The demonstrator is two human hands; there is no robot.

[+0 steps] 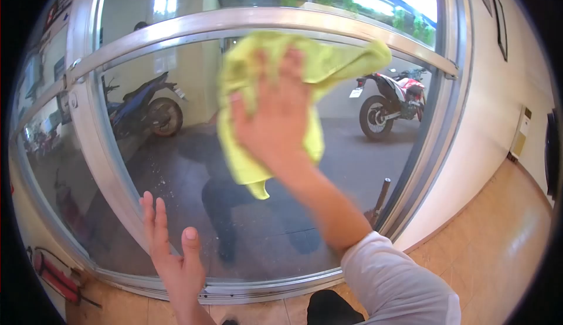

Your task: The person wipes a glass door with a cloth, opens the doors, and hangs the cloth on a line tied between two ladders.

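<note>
My right hand [275, 119] presses a yellow cleaning cloth [243, 172] against the glass door pane [176, 231], fingers spread over the fabric and slightly blurred. The cloth's upper part reaches the metal crossbar [193, 23], and one twisted corner sticks out to the right. Lower down on the left, my left hand [173, 263] is raised with its fingers stretched and thumb apart, holding nothing. It is nearest to the door's metal side frame; whether it touches the frame or glass I cannot tell. Small whitish specks show on the pane above it.
Through the glass stand a dark blue motorcycle [143, 105] on the left and a red and white motorcycle [393, 99] on the right. A red bag-like object [56, 275] lies at lower left. A white wall [469, 137] and tiled floor [475, 249] are on the right.
</note>
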